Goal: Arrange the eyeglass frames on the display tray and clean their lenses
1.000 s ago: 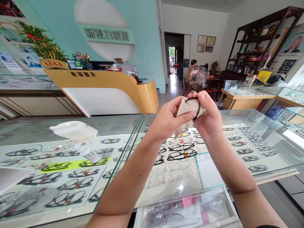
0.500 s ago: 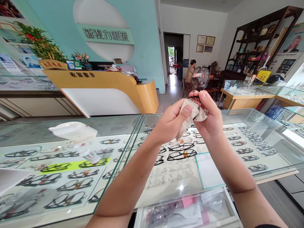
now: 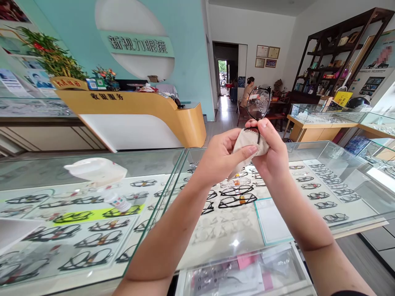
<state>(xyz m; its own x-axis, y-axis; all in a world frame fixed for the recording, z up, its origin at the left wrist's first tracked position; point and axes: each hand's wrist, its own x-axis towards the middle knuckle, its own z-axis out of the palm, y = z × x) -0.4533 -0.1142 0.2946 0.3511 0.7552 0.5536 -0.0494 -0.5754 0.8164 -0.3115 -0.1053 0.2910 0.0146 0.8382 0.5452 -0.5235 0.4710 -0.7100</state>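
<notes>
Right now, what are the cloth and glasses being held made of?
The cloth looks like matte fabric, bending softly, with a zigzag edge. The glasses have a smooth dark rim, maybe plastic or metal; their upper lens is shiny, see-through, perhaps glass or plastic.

Left hand [image 3: 222, 155] and right hand [image 3: 273, 149] grip close together.

The beige cloth [image 3: 242, 144] and left hand [image 3: 224, 154] mostly hide the lower lens of the black-framed glasses [image 3: 258, 103]. Most fingers of the right hand [image 3: 272, 150] disappear behind the cloth. The bottom edge crops the drawer [image 3: 300, 263]; the left edge crops a white object [image 3: 15, 231]. The far framed certificates [image 3: 262, 51] are too small to read.
</notes>
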